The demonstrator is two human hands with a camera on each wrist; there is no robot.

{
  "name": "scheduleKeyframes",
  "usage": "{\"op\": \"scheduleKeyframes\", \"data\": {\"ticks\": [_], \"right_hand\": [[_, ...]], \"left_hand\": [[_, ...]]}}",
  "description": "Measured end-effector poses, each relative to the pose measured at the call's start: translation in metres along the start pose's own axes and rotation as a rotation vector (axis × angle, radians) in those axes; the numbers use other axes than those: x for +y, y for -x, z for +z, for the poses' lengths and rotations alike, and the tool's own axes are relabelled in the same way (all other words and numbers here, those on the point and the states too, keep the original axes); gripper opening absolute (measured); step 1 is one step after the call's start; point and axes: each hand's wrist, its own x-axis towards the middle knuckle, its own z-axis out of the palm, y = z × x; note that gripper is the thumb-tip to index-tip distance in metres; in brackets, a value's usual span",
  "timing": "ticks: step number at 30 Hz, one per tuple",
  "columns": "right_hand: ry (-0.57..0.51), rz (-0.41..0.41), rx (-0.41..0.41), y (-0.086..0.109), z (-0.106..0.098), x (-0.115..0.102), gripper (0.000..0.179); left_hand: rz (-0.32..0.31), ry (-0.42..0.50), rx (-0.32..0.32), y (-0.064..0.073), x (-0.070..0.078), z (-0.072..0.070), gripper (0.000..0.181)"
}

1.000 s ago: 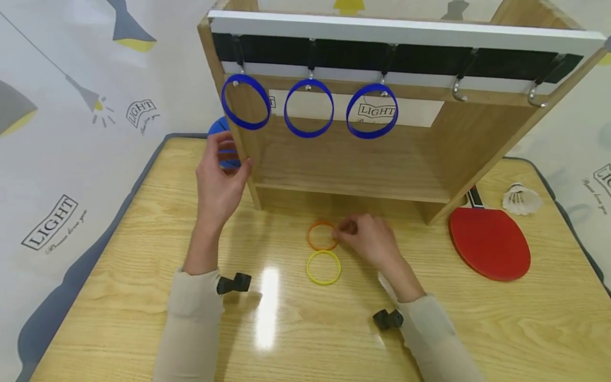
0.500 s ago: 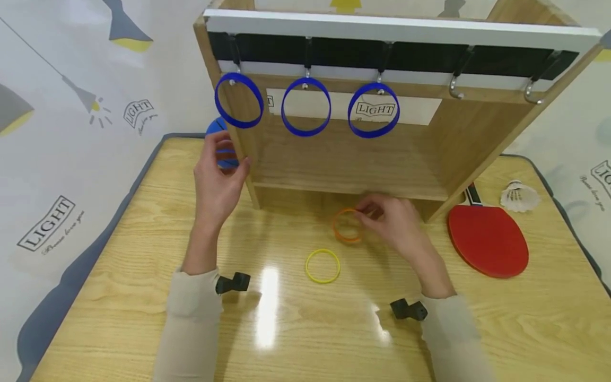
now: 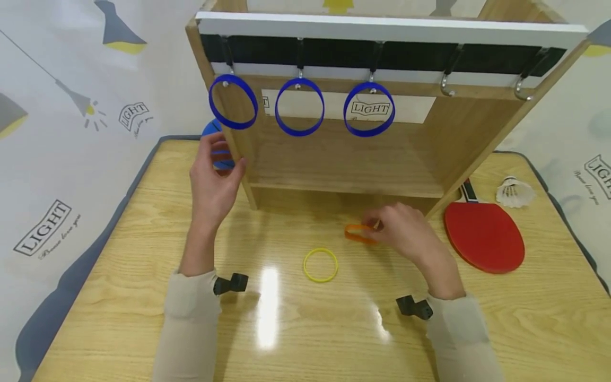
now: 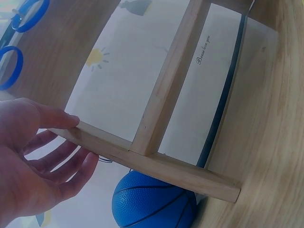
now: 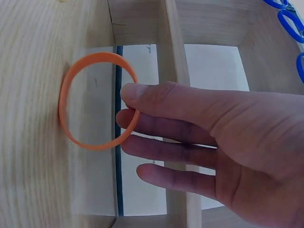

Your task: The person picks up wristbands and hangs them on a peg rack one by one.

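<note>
My left hand grips the left side panel of a small wooden shelf, thumb on the inner face and fingers outside. Below the shelf's lower board, my right hand pinches an orange rubber wristband between thumb and fingers. In the right wrist view the band stands on edge, its far side close to the tabletop. A yellow wristband lies flat on the table. Three blue wristbands, the left one, the middle one and the right one, hang from hooks.
Two hooks at the right, one and another, carry nothing. A red table tennis bat and a shuttlecock lie right of the shelf. A blue ball sits behind the left panel.
My right hand has picked up the orange wristband and carried it right, away from the yellow one. The band has turned from flat to upright. My left hand keeps its grip on the panel.
</note>
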Motion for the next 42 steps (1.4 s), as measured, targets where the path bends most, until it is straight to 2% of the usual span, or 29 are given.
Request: {"op": "scheduleKeyframes", "data": {"ticks": [4, 9, 12, 14, 16, 19, 21, 23, 26, 28, 32, 39, 42], "right_hand": [[0.02, -0.002, 0.017, 0.003, -0.004, 0.0, 0.011], [-0.013, -0.011, 0.094, 0.011, -0.017, -0.006, 0.012], [-0.081, -0.025, 0.185, 0.019, -0.03, -0.011, 0.011], [-0.186, -0.045, 0.303, 0.026, -0.039, -0.015, 0.014], [-0.432, -0.064, 0.448, 0.032, -0.05, -0.019, 0.017], [-0.92, -0.173, 0.69, 0.035, -0.067, -0.024, 0.022], [-1.254, -0.256, 0.817, 0.031, -0.079, -0.026, 0.024], [-1.449, -0.304, 0.918, 0.025, -0.092, -0.027, 0.025], [-1.631, -0.272, 0.997, 0.016, -0.107, -0.024, 0.029], [-1.658, -0.223, 1.004, 0.011, -0.111, -0.019, 0.032], [-1.656, -0.183, 0.962, 0.004, -0.109, -0.007, 0.036], [-1.59, -0.166, 0.936, 0.002, -0.104, -0.001, 0.04], [-1.494, -0.132, 0.936, 0.002, -0.101, 0.001, 0.038]], "left_hand": [[-0.002, 0.001, 0.003, 0.0, 0.0, 0.0, 0.042], [-0.006, -0.005, 0.005, 0.0, -0.001, -0.001, 0.042], [-0.005, -0.003, 0.003, 0.0, -0.002, -0.001, 0.042], [-0.006, 0.004, 0.001, 0.0, -0.001, -0.001, 0.042], [-0.004, 0.007, -0.002, 0.0, -0.001, 0.0, 0.042], [0.001, 0.007, -0.001, -0.001, -0.002, 0.001, 0.042], [0.008, 0.005, 0.002, -0.002, -0.003, 0.002, 0.042], [0.011, 0.001, 0.005, -0.002, -0.004, 0.002, 0.042], [0.01, -0.001, 0.0, -0.001, -0.005, 0.001, 0.043], [0.005, -0.001, -0.005, 0.0, -0.005, 0.001, 0.043], [0.004, 0.005, -0.004, 0.001, -0.003, 0.001, 0.042], [0.004, 0.008, 0.003, 0.001, -0.002, 0.0, 0.042], [0.007, 0.003, 0.005, 0.0, -0.001, 0.0, 0.042]]}}
